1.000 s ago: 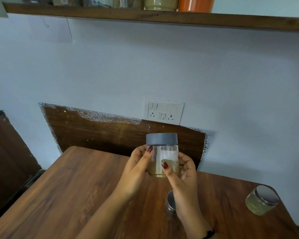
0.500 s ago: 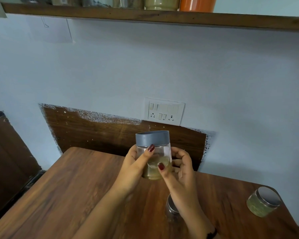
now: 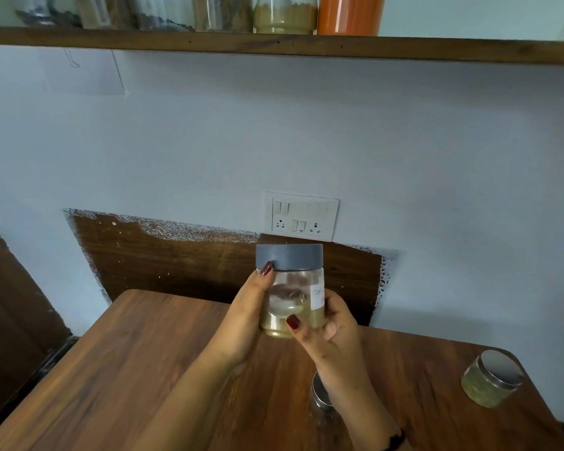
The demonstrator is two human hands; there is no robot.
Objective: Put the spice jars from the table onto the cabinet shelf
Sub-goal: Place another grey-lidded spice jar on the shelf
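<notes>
Grey-lidded jar (image 3: 290, 294): clear body, lid closed, pale yellow-tan powder lying in the bottom part, white handwritten label on its right side. It is hanging upright above the table (image 3: 127, 369), not touching it, with the left hand (image 3: 248, 314) and right hand (image 3: 332, 333) gripping its sides.

Metal-lidded jar (image 3: 490, 380): greenish contents, closed, sitting on the table near its far right corner, well apart from the held one.

Third jar (image 3: 319, 395): metal lid, sitting on the table, the right forearm partly hiding it; contents unreadable.

Cabinet shelf (image 3: 274, 47): dark wood, running across the top, carrying a row of filled jars, among them an orange one (image 3: 350, 14) and a mustard one (image 3: 285, 14).
</notes>
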